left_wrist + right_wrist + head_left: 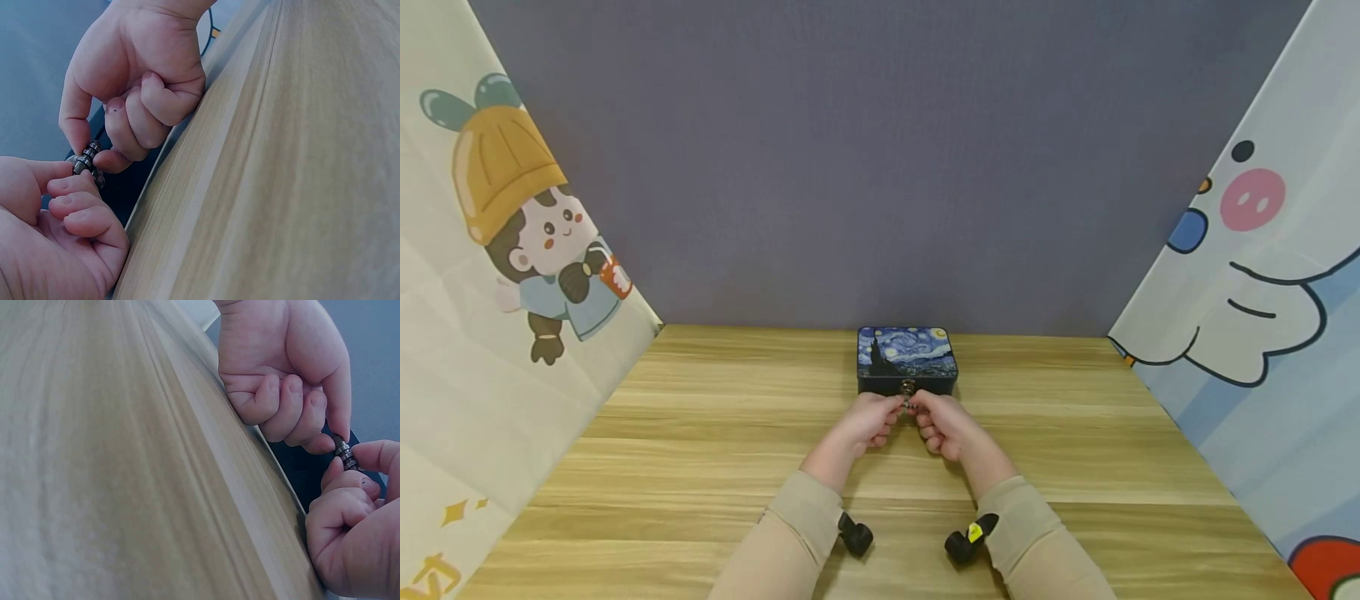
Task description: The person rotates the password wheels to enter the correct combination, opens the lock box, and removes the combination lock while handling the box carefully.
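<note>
Lock (89, 156), small, dark and ringed, apparently of the combination type, sits between both hands directly in front of the clasp (907, 387) of a box (904, 352). Left hand (871, 418) pinches one end between thumb and forefinger; right hand (946, 423) pinches the other end in the same manner, the remaining fingers of each curled towards the palm. In judgement, the two-ended grip serves to steady so slight a piece and to let its rings be worked by fingertip, and the spare fingers are tucked so as not to obstruct. Whether the shackle passes through the clasp cannot be determined, the fingers covering that area. The box stands flat on the wooden table (700, 467), near the rear edge and just before the grey panel (880, 167); its clasp side faces the person, an arrangement that probably gives both hands equal access. Its lid, bearing a swirling night-sky picture, is down and appears level with the rim. Contents, if any, are not visible and cannot be reported. No other container is noted on the table.
</note>
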Available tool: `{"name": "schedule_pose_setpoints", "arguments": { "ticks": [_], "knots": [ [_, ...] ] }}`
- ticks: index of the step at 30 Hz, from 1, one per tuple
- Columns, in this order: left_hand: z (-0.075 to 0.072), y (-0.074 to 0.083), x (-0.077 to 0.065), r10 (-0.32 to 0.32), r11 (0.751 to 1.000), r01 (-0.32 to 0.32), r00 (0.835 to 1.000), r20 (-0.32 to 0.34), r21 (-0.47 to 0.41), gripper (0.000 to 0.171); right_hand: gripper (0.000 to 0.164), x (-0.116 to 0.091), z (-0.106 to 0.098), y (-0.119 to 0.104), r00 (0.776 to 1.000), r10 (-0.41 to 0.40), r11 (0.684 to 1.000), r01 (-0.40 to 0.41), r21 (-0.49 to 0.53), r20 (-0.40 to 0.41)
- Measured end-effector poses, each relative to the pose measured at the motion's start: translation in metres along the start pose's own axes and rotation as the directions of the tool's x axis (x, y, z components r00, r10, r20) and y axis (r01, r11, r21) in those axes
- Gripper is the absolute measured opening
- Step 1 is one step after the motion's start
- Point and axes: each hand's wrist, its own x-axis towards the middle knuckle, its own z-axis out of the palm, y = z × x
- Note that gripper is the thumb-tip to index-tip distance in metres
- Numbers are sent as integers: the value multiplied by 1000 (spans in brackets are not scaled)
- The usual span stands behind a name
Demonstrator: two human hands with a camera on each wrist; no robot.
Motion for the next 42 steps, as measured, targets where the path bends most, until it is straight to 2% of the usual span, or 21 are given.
{"name": "schedule_pose_setpoints", "arguments": {
  "ticks": [32, 42],
  "knots": [
    [-1, 0, 1, -6, 1000, 6, 1000, 5, 14, 31, 17, 1, -1, 2, 1000, -18, 1000, 18, 1, -11],
    [-1, 1, -1, -3, 1000, 3, 1000, -4, 29, 31, 17, 1, -1, 1, 999, -24, 999, 23, -33, -29]
  ]
}}
